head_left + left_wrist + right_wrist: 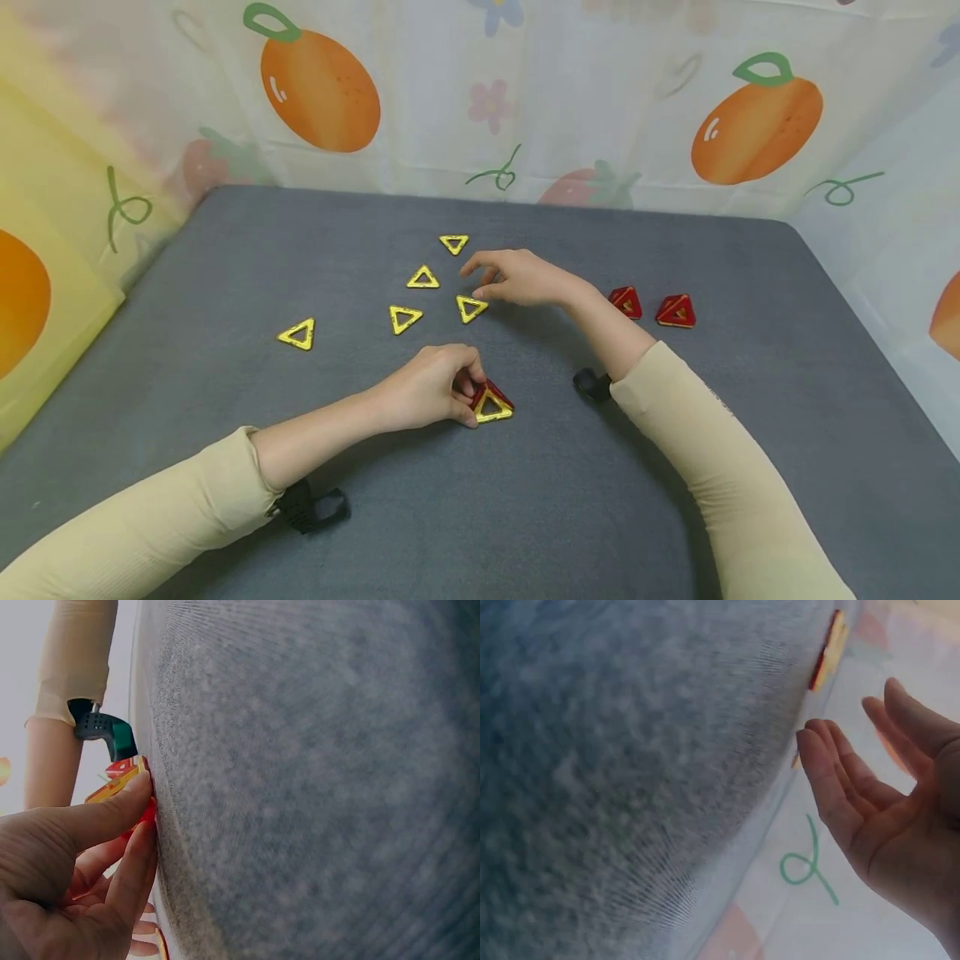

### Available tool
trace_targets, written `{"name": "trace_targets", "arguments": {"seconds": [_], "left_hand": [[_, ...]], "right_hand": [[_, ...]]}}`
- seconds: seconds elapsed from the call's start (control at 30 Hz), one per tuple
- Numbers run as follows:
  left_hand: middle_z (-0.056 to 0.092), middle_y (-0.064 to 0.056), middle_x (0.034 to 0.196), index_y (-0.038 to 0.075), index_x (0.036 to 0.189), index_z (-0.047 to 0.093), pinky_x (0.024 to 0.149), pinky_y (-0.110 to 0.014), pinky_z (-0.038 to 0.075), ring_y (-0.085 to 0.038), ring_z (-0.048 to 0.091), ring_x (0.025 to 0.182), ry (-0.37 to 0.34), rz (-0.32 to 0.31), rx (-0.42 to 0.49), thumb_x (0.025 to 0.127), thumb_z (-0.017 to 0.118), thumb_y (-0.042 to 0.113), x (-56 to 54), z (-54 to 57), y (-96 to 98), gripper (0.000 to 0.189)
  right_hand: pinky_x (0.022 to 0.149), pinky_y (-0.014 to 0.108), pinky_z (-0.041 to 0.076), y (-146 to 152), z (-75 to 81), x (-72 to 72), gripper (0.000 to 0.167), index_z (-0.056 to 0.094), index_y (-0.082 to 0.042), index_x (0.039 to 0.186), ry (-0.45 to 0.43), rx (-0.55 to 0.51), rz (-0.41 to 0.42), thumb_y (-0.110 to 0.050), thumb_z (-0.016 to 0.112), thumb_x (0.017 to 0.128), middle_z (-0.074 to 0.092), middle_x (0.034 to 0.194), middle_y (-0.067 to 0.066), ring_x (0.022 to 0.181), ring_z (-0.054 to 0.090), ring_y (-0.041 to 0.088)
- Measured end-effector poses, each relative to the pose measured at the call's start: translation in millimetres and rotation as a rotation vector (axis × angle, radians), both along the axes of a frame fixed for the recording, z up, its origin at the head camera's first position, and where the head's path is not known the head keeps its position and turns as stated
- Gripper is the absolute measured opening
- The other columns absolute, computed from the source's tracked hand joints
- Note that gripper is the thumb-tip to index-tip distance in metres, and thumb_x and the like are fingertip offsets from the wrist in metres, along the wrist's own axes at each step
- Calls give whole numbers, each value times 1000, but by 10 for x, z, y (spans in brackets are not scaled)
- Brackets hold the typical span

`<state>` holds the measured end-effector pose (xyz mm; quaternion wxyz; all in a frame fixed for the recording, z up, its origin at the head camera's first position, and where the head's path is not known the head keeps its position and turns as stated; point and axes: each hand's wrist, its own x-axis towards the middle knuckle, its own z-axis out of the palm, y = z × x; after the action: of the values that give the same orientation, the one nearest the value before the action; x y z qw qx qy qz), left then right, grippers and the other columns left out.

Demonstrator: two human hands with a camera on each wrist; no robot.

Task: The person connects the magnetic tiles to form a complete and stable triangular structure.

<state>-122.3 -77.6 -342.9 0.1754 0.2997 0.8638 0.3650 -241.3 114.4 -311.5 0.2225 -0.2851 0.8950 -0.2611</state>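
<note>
Head view: left hand (pixel 431 387), center, pinches a red-and-yellow triangular-tile assembly (pixel 492 416); right hand (pixel 517 277), upper center, fingers parted, is near a yellow triangular tile (pixel 462 312), within the grey tabletop's (pixel 600 500) edges.

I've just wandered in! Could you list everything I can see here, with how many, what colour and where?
Triangle tiles: five, yellow, flat on the table left of and around the right hand's fingertips
Held piece: one, red and yellow, in the left hand's fingers
Pyramid-like pieces: two, red with yellow, right of the right forearm
Table: one, dark grey, under the pieces
Backdrop: white, yellow at left, behind and beside the table
Printed oranges: four, orange, on the backdrop
Straps: two, black, near the sleeve cuffs
Sleeves: two, cream, on the arms
Left hand: one, bare, front middle
Right hand: one, bare, farther back
</note>
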Motion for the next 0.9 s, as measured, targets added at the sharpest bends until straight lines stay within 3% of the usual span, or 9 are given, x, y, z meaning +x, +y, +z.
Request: {"name": "trace_targets", "arguments": {"seconds": [0.2, 0.9], "left_hand": [[67, -3, 90, 8, 92, 62, 67, -17, 53, -4, 61, 75, 16, -5, 4, 67, 91, 11, 8, 10, 0, 38], [67, -6, 91, 7, 93, 62, 68, -15, 54, -6, 64, 77, 11, 0, -3, 67, 90, 10, 25, 50, 0, 38]], "right_hand": [[91, 39, 52, -40, -88, -25, 42, 51, -20, 142, 23, 39, 64, -25, 57, 101, 53, 131, 16, 115, 60, 28], [90, 38, 48, -81, -224, 5, 42, 55, -25, 140, 115, 70, 93, -29, 61, 98, 50, 120, 11, 112, 53, 25]]}}
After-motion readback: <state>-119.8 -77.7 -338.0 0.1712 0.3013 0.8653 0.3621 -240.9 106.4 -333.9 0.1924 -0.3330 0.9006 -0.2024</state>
